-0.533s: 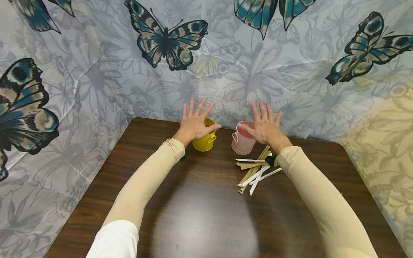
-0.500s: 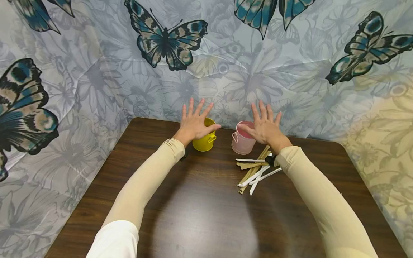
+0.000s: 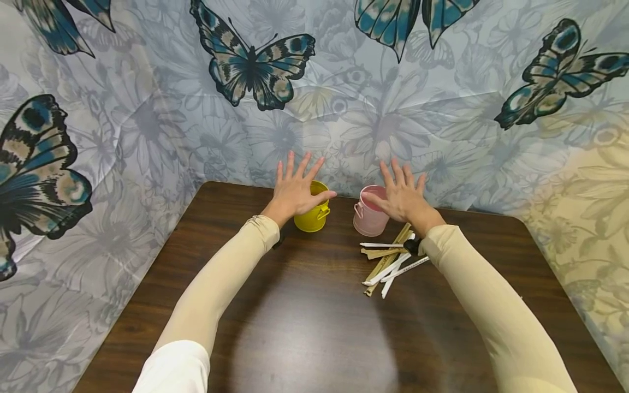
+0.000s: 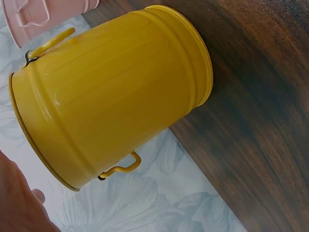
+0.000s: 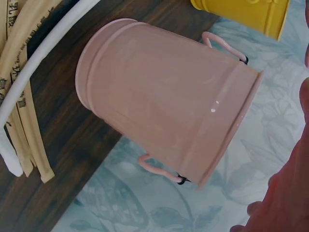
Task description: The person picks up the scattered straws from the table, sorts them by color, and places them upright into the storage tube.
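Close by left grip, yellow bucket, upright

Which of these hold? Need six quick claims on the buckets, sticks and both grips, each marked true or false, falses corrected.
1. In the head view, the yellow bucket is left of the pink bucket. True.
2. The pink bucket lies on its side. False: it stands upright on the table.
3. The left grip and the right grip both have spread fingers. True.
4. The sticks lie closer to the pink bucket than to the yellow bucket. True.
5. All the sticks are white. False: some are tan.
6. The two buckets touch. False: there is a gap between them.
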Motion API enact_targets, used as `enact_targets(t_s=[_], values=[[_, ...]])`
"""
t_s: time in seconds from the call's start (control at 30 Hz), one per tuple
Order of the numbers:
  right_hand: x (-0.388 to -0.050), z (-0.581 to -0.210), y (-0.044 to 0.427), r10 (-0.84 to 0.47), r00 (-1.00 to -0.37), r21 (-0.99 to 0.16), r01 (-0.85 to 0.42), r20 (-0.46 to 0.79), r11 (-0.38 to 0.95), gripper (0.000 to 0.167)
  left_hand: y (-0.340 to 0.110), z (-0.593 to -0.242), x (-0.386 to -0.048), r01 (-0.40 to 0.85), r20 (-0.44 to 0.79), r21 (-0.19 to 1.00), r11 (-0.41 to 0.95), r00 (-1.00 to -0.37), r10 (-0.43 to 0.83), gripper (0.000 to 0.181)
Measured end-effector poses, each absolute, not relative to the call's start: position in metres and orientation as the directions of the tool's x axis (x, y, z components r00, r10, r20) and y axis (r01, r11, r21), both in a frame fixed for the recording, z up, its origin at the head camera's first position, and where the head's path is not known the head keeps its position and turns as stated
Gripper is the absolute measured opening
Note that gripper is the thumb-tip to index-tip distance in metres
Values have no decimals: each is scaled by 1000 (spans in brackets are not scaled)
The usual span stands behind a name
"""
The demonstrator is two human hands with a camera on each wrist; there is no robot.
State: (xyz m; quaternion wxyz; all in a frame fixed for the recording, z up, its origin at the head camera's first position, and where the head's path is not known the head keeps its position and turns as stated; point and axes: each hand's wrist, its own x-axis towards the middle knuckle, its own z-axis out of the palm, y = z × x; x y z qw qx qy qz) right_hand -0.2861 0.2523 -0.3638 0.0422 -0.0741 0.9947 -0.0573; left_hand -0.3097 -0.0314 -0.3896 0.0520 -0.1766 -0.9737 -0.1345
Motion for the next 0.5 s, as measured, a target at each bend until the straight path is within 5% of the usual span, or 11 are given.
enact_targets(t_s=[0.5], values=[[-252, -362, 260, -261, -962, -324, -272, 79, 906, 83, -39, -413, -311, 425, 151, 393, 816, -905, 398, 110]])
